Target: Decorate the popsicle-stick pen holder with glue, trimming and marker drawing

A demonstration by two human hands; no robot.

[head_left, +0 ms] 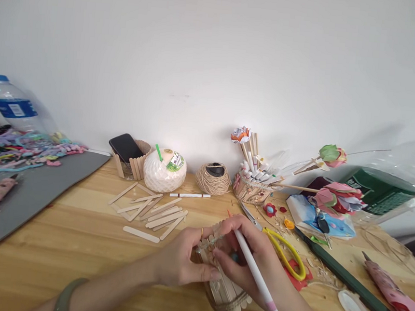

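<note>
A small craft-stick holder (221, 292), with scalloped stick ends and twine wound round it, lies tilted on the table in front of me. My left hand (185, 260) grips its left side, thumb across the sticks. My right hand (255, 251) is closed round a white marker pen (255, 271) with a pink band, the barrel slanting down to the right. The right fingertips rest against the holder's upper part; whatever small piece they may pinch there is hidden. A small orange-red tip shows just above those fingers. Yellow-handled scissors (285, 259) lie beside my right hand.
Loose craft sticks (165, 217) lie behind my left hand. Along the wall stand a phone (125, 147) in a stick holder, a wrapped coconut (165, 171), a twine ball (212, 179) and a pen holder (251, 191). Pink glue guns (395, 293) flank both sides.
</note>
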